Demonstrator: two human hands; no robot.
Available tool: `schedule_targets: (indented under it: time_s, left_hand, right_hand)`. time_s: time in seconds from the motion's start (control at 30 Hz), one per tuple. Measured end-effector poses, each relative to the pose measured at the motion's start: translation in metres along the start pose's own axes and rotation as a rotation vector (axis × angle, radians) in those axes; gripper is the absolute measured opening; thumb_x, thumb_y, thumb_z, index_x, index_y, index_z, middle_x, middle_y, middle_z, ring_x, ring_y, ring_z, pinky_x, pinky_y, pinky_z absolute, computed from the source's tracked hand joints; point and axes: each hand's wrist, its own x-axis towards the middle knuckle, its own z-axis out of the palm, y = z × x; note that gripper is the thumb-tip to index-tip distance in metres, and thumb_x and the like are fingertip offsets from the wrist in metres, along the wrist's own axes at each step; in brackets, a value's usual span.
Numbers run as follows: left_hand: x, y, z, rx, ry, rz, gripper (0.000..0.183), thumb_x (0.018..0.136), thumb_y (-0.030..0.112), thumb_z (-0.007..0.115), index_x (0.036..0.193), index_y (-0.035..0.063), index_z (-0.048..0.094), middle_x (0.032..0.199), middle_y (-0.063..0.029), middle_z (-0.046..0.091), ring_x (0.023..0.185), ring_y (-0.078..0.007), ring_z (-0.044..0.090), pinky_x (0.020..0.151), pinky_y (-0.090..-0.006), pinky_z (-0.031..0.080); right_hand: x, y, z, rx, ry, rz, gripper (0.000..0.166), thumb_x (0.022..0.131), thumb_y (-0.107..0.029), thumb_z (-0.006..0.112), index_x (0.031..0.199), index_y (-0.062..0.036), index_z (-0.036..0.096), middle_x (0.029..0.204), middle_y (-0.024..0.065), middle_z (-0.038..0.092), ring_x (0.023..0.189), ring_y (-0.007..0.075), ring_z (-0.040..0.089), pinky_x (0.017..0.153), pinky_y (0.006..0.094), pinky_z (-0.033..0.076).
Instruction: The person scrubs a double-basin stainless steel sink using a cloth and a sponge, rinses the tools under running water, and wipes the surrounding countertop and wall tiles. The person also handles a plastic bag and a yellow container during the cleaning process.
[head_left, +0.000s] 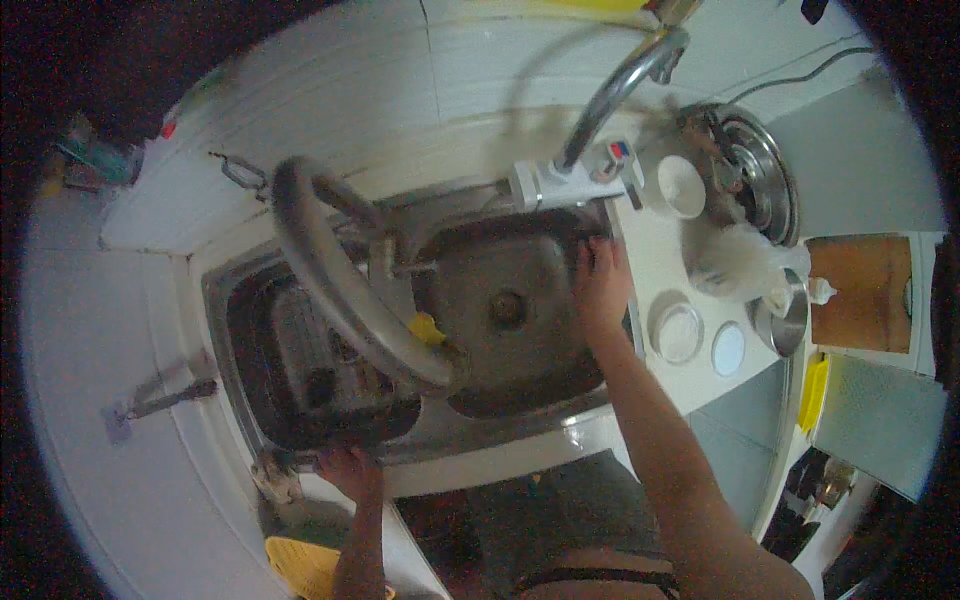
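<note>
A stainless steel double-bowl sink (420, 442) lies before me. My right hand (604, 285) rests at the right rim of the right bowl (495, 247), fingers slightly apart and nothing seen in them. At the front rim of the left bowl (292, 352) is my left hand (351, 471); its fingers are dark and blurred, so their grip is unclear. A thick curved faucet spout (337, 300) arches across the left bowl towards the divider. Partly behind its end shows a small yellow object (426, 328). The round drain (508, 309) is visible in the right bowl.
A wall-mounted water tap (574, 184) with a raised chrome spout stands behind the right bowl. On the right counter are a white cup (680, 187), a round container (677, 332), a pale lid (728, 349), a clear plastic bag (731, 262) and a metal bowl (786, 319). A yellow basket (304, 566) sits lower left.
</note>
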Motion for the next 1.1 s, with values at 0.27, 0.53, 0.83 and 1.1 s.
schedule_targets:
  time_s: [0.27,0.53,0.83,1.1]
  left_hand:
    - [0.000,-0.014,0.022,0.111,-0.099,0.174,0.041,0.096,0.039,0.042,0.116,0.0085,0.060,0.124,-0.0154,0.057,0.120,-0.0390,0.046,0.106,-0.0557,0.028]
    - [0.005,-0.001,0.015,0.058,-0.082,0.093,0.029,0.081,0.026,0.052,0.097,0.0042,0.064,0.101,-0.0164,0.063,0.113,-0.0371,0.050,0.099,-0.0532,0.034]
    - [0.013,0.017,0.004,-0.020,-0.061,0.074,0.028,0.079,0.025,0.052,0.093,0.0040,0.065,0.098,-0.0157,0.063,0.107,-0.0370,0.053,0.099,-0.0524,0.034]
    - [0.003,-0.004,0.014,-0.037,-0.024,0.094,0.030,0.080,0.026,0.052,0.095,0.0036,0.065,0.102,-0.0160,0.063,0.111,-0.0366,0.051,0.103,-0.0530,0.033]
  right_hand:
    - [0.018,0.075,0.035,-0.402,-0.413,-0.406,0.018,0.084,-0.015,0.059,0.097,-0.0052,0.065,0.101,0.0145,0.059,0.095,0.0327,0.061,0.075,0.0442,0.054]
    - [0.061,0.062,-0.023,-0.515,-0.417,-0.775,0.032,0.077,-0.011,0.061,0.109,-0.0069,0.063,0.114,0.0095,0.054,0.105,0.0297,0.054,0.082,0.0389,0.052]
    - [0.051,0.059,0.014,-0.265,-0.378,-0.684,0.037,0.081,-0.006,0.061,0.118,-0.0089,0.064,0.112,0.0093,0.056,0.105,0.0309,0.057,0.082,0.0422,0.053]
    - [0.010,0.027,0.053,0.005,0.036,-0.114,0.022,0.082,-0.007,0.069,0.104,-0.0043,0.067,0.104,0.0141,0.061,0.094,0.0353,0.061,0.078,0.0437,0.052]
